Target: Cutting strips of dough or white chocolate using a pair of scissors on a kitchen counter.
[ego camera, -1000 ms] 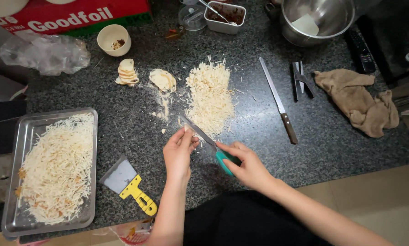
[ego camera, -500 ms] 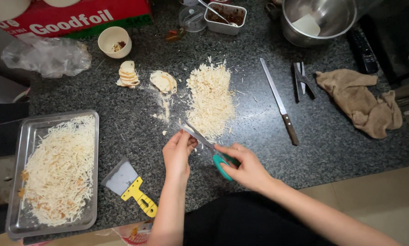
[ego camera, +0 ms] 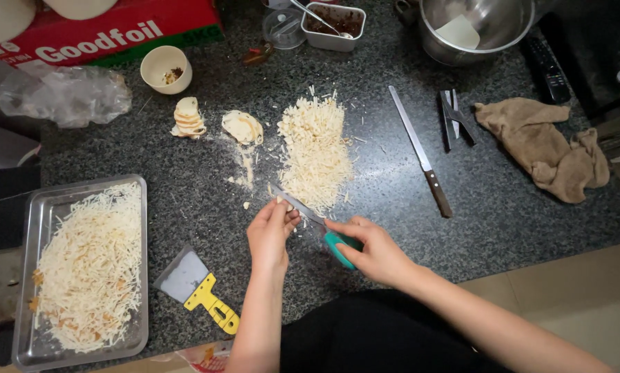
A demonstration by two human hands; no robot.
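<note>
My right hand [ego camera: 369, 247] grips the teal handle of a small knife [ego camera: 303, 209] whose blade points up-left over the dark stone counter. My left hand [ego camera: 271, 231] pinches the blade near its tip, fingertips touching the metal and bits of pale shreds. Just beyond the blade lies a pile of pale shredded strips [ego camera: 317, 148]. Left of the pile sit a flattened pale piece [ego camera: 242, 127] and a small stack of pale slices [ego camera: 188, 117].
A metal tray [ego camera: 27, 242] of shredded strips lies at left. A yellow-handled scraper [ego camera: 198, 290] rests near the front edge. A long wooden-handled knife [ego camera: 420, 152], black tongs [ego camera: 455, 117], a brown cloth [ego camera: 551, 148], a steel pot [ego camera: 472, 27], a small cream bowl [ego camera: 165, 69] and a plastic bag [ego camera: 65, 93] lie around.
My left hand's fingers have slid a little along the blade. The knife and my right hand stay almost where they were.
</note>
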